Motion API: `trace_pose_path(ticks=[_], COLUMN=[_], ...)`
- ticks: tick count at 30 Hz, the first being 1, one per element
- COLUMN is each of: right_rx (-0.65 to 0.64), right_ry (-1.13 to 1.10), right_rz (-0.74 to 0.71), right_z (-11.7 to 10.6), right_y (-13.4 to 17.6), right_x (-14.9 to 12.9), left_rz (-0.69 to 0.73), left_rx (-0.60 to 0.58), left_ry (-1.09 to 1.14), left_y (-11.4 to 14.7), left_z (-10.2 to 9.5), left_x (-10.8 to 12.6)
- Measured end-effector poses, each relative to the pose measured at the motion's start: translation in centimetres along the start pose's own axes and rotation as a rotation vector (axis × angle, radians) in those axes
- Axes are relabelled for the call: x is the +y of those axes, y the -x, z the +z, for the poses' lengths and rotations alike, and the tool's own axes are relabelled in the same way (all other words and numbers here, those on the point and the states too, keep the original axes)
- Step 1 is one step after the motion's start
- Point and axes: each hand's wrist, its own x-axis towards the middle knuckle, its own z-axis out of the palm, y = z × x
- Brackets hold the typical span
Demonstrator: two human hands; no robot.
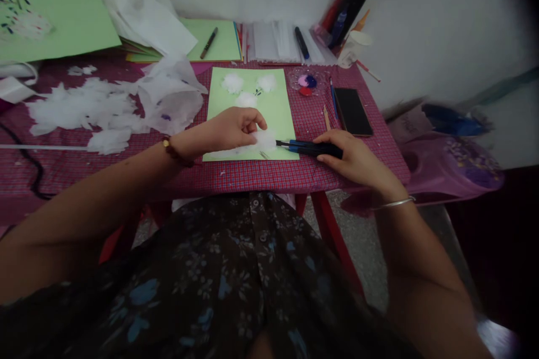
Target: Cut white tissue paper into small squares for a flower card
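A light green sheet point(275, 118) lies at the table's front with several fluffy white puffs point(247, 99) on its upper part and small dark leaf-like marks among them. My left hand point(238, 126) is over the sheet's lower left, thumb and fingers pinched at a soft white piece point(266, 138). My right hand point(351, 154) is closed round the end of a black-and-blue handled tool point(314, 148), which lies low over the sheet's right edge. The tool's narrow dark tip points left and meets the white piece; its exact kind is unclear.
Left lie a heap of white flakes point(90, 106) and a crumpled translucent bag point(172, 95). Right are a clear paint dish point(307, 81), a pencil point(327, 119) and a black phone-like slab point(353, 111). Markers point(301, 43) lie behind; a pink stool point(438, 171) stands right.
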Motion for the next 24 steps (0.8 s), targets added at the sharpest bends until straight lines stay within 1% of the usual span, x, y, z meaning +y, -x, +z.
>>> trace_pose_path(ticks=[2,5,8,11,15,19,22,24], right_rx=[0.025,0.036,0.019,-0.013,-0.034,-0.060,-0.080,-0.082], right_ry=[-0.001,-0.021,-0.049,-0.062,-0.058,-0.070,-0.107,-0.129], right_rz=[0.000,-0.002,-0.036,-0.068,-0.104,-0.117,-0.116,-0.113], right_z=[-0.2,-0.4,0.0,0.8,1.9,2.4,2.4,2.4], right_y=[0.0,-0.3,-1.0,-2.1,-3.4,-4.1,-4.1,-3.9], right_x=[-0.2,-0.7,-1.1,-1.3,-1.5,-1.7,-1.7,-1.5], left_rz=[-0.006,-0.015,-0.020,-0.019,0.014,0.028,0.019,0.007], left_rx=[0.024,0.031,0.014,0.009,-0.005,-0.026,-0.010,0.021], left_ry=[-0.011,-0.041,-0.035,0.013,0.043,0.097,0.086,0.041], left_y=[0.5,0.6,0.4,0.1,0.0,0.0,-0.1,-0.1], left_z=[-0.3,-0.5,-0.4,-0.3,-0.3,-0.1,0.3,0.4], left_x=[0.1,0.1,0.0,-0.1,-0.1,-0.5,-0.9,-1.0])
